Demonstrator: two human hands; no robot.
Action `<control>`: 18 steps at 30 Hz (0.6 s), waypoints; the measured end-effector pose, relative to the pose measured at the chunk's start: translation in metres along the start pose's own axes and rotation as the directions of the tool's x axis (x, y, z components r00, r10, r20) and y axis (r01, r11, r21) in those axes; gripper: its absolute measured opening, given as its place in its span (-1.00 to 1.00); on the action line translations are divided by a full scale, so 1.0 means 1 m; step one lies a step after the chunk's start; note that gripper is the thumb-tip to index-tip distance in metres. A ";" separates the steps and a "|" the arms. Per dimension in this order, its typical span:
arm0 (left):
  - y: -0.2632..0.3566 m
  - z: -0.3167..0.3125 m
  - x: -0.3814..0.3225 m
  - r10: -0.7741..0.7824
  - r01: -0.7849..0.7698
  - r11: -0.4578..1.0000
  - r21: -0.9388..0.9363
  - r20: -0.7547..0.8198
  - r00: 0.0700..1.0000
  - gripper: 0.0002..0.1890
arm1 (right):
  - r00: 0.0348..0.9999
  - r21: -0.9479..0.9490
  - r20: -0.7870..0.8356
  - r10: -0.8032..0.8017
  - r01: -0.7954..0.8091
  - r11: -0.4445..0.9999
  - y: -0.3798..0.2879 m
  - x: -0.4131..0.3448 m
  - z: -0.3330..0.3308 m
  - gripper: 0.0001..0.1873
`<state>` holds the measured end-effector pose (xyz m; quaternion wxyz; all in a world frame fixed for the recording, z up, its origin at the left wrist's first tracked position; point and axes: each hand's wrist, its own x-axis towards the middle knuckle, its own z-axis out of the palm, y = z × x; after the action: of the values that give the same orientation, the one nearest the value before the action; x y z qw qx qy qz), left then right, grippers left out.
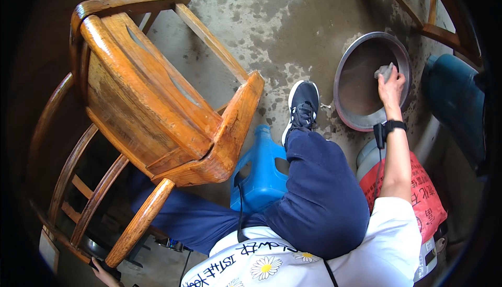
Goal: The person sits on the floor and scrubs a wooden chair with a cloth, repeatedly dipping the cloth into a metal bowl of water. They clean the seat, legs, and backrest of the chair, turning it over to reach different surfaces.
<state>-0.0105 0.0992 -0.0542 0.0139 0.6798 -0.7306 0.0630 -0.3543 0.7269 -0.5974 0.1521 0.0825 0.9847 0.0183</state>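
Observation:
A wooden chair [157,98] lies tipped over at the left, its seat and several legs or spindles showing. Down at the lower left edge, my left hand [105,273] is at the end of the chair's rail, mostly cut off by the picture's dark rim; its fingers are hard to make out. My right hand [391,85] reaches over a round metal basin [340,91] that holds murky brownish water. Between its fingers is a wet grey cloth [384,72], bunched up above the water.
A blue plastic stool [262,173] stands under me. To the right are a red woven bag [419,193] bearing writing, a teal plastic container [451,98] and a whitish jug [427,261]. Another wooden chair [439,34] is at the upper right. Water spots cover the concrete floor [251,24].

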 end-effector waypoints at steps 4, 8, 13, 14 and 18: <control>-0.002 0.000 0.004 -0.007 0.007 1.000 -0.007 0.048 0.999 -0.43 | 0.966 -0.096 0.105 -0.236 0.246 0.965 0.007 -0.013 0.062 -0.45; -0.007 -0.002 0.005 0.018 -0.018 0.999 -0.034 0.010 1.000 -0.43 | 0.988 0.017 -0.144 0.049 -0.047 0.999 0.015 -0.017 0.093 -0.47; -0.025 -0.005 0.016 -0.011 0.012 0.998 -0.060 0.017 1.000 -0.45 | 0.970 0.396 -0.010 0.244 -0.220 0.892 0.037 0.001 0.103 -0.61; -0.029 -0.007 0.020 0.000 0.001 1.000 -0.023 0.018 1.000 -0.45 | 0.890 0.427 0.099 0.445 -0.442 0.789 0.041 0.008 0.098 -0.68; -0.040 -0.010 0.028 0.066 -0.066 0.998 0.004 -0.008 0.998 -0.43 | 0.613 0.752 0.657 0.438 -0.569 -0.333 0.050 0.016 0.070 -0.78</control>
<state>0.0262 0.0702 -0.0384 0.0136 0.6551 -0.7524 0.0674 -0.3403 0.7795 -0.6659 0.0693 0.5838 0.5364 -0.6056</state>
